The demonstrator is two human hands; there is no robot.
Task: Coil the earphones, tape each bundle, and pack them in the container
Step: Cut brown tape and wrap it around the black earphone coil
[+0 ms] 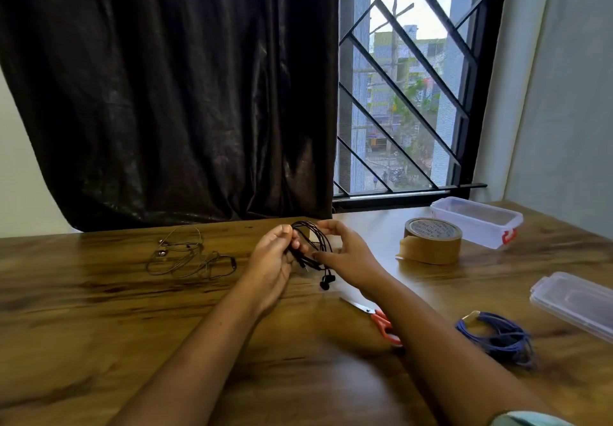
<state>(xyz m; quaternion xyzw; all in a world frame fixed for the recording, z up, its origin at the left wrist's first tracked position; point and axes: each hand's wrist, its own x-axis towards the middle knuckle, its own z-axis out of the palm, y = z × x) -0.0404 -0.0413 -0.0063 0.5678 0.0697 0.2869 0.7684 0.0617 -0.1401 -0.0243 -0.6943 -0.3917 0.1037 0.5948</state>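
Note:
A coil of black earphones (313, 243) hangs between both hands above the middle of the table, its two earbuds dangling below. My left hand (272, 259) pinches the coil's left side. My right hand (345, 253) holds the loops from the right with thumb and fingers. A loose grey-brown pair of earphones (189, 258) lies uncoiled on the table to the left. A blue coiled bundle (497, 337) with a bit of tape on it rests at the right. The roll of brown tape (433, 239) stands right of my hands, and the clear container (477, 221) with a red clip sits behind it.
Orange-handled scissors (381, 321) lie partly under my right forearm. The container's clear lid (574, 303) rests at the right edge. The wooden table (132, 342) runs up to a dark curtain (166, 93) and a barred window (408, 93).

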